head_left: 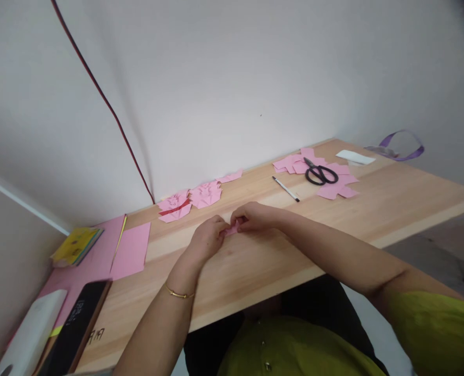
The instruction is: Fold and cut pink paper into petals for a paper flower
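Observation:
Between my two hands, low over the middle of the wooden table point(255, 271), is a small piece of pink paper point(230, 230). My left hand point(210, 236) has its fingers closed on the paper's left end. With bent fingers pressed together, my right hand point(251, 216) pinches the other end. Most of the paper is hidden by the fingers, so its exact shape cannot be made out. Folded pink paper pieces point(205, 194) lie just behind my hands near the wall, one with a red strip point(175, 208) across it.
Black-handled scissors point(321, 174) rest on cut pink paper shapes point(337, 183) at the back right. A pen point(285, 188) lies nearer, a white strip point(356, 157) farther right. Leftward are pink sheets point(132, 250), a yellow packet point(77, 246), a black box point(77, 326) and a white object point(32, 334).

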Tool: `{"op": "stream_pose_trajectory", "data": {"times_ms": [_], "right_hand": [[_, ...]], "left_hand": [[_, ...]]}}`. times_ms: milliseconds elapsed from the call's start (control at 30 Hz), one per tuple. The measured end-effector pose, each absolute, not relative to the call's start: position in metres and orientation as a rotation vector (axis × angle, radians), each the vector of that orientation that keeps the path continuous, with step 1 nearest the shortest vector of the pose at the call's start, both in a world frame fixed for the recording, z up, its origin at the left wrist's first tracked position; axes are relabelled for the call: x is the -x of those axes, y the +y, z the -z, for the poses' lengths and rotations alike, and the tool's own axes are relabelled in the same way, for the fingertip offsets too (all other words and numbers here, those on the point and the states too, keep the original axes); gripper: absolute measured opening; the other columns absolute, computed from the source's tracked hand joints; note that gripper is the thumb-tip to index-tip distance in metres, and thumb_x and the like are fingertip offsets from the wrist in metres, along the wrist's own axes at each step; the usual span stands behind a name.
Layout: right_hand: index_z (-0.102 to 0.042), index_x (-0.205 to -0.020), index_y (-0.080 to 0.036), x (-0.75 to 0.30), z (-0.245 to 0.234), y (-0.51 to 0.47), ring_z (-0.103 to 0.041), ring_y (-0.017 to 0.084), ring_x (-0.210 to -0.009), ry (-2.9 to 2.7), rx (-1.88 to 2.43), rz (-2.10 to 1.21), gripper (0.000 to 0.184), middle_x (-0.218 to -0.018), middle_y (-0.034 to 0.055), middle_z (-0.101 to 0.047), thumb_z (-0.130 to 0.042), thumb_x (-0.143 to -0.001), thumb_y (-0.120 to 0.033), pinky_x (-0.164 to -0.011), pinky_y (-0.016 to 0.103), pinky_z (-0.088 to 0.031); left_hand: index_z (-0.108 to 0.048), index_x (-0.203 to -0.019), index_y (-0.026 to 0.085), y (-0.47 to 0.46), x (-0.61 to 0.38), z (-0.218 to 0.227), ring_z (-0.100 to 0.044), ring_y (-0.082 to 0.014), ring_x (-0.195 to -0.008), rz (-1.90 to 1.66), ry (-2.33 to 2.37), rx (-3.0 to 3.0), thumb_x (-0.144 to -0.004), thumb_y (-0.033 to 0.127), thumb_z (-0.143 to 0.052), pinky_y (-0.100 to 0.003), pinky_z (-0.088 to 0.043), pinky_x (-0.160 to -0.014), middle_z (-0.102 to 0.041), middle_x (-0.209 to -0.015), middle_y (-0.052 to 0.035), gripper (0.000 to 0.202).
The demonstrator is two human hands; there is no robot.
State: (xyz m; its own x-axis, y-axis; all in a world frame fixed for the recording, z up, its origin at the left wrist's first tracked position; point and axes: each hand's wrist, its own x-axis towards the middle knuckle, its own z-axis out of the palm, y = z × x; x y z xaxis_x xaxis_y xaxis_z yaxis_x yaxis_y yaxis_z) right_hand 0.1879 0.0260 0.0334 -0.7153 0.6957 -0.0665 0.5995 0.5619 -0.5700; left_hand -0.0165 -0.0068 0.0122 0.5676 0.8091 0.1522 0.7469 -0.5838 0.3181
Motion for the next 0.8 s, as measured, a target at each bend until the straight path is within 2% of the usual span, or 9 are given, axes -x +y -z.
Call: {"op": "stream_pose_trajectory", "data": {"times_ms": [233, 533, 800], "right_hand": [[-0.068, -0.096, -0.02, -0.189, -0.033, 0.03, -0.056, 0.011, -0.071, -2.629, 1.059, -0.951, 0.028, -0.083, 0.001, -0.067, -0.055, -0.072, -0.017, -0.062, 0.021, -0.037], [-0.067, -0.101, -0.02, -0.189, -0.039, 0.029, -0.056, 0.012, -0.072, -2.646, 1.103, -0.96, 0.031, -0.085, 0.0023, -0.066, -0.057, -0.072, -0.016, -0.063, 0.021, -0.038], [-0.066, -0.107, -0.019, -0.195, -0.029, 0.037, -0.056, 0.012, -0.072, -2.672, 1.029, -1.007, 0.034, -0.085, 0.0028, -0.065, -0.056, -0.074, -0.018, -0.063, 0.02, -0.04]], "left_hand": [[-0.069, -0.103, 0.03, -0.008, 0.022, -0.015, -0.053, -0.0126, -0.077, -0.355, 1.148, -2.685, -0.08, 0.007, -0.044, -0.025, -0.042, -0.069, -0.057, -0.089, -0.0035, 0.041], [-0.071, -0.096, 0.025, -0.011, 0.031, -0.029, -0.056, -0.0149, -0.085, -0.228, 1.133, -2.663, -0.073, 0.002, -0.044, -0.028, -0.044, -0.075, -0.061, -0.099, -0.0047, 0.042], [-0.072, -0.089, 0.023, -0.013, 0.032, -0.037, -0.058, -0.0154, -0.089, -0.21, 1.111, -2.631, -0.072, 0.003, -0.045, -0.027, -0.046, -0.078, -0.063, -0.104, -0.0054, 0.037]]}}
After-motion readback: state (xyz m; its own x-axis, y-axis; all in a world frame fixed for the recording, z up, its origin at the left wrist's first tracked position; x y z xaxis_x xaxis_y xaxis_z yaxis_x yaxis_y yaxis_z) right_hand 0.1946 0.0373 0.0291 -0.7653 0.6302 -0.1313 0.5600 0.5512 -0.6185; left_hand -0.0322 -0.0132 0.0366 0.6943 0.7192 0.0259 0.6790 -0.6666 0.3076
